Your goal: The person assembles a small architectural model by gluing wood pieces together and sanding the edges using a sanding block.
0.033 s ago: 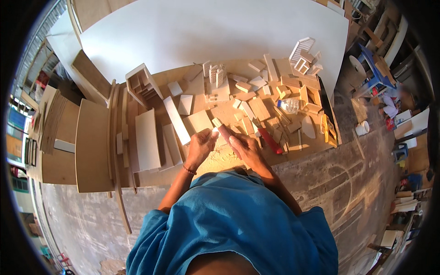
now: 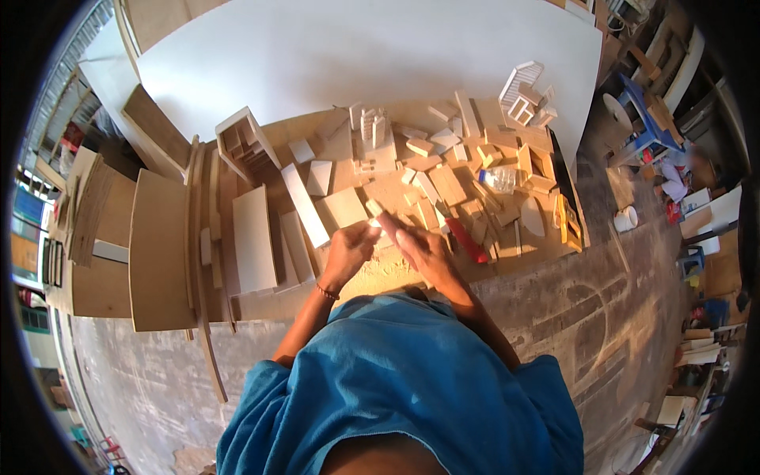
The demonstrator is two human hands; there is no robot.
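Wooden tabletop (image 2: 387, 188): right hand (image 2: 426, 252) grips stick (image 2: 374, 207), axis five-to-eleven o'clock, tip toward eleven; left hand (image 2: 351, 250) curled, hold unclear.

Over there the camera sits on the person's head and looks down, over the blue shirt (image 2: 423, 364), to the left hand (image 2: 349, 252), the right hand (image 2: 425, 257) and the wooden table (image 2: 385, 191). It sees very wide, with bent edges. The shirt is closest, the big white board (image 2: 364, 55) farther away.
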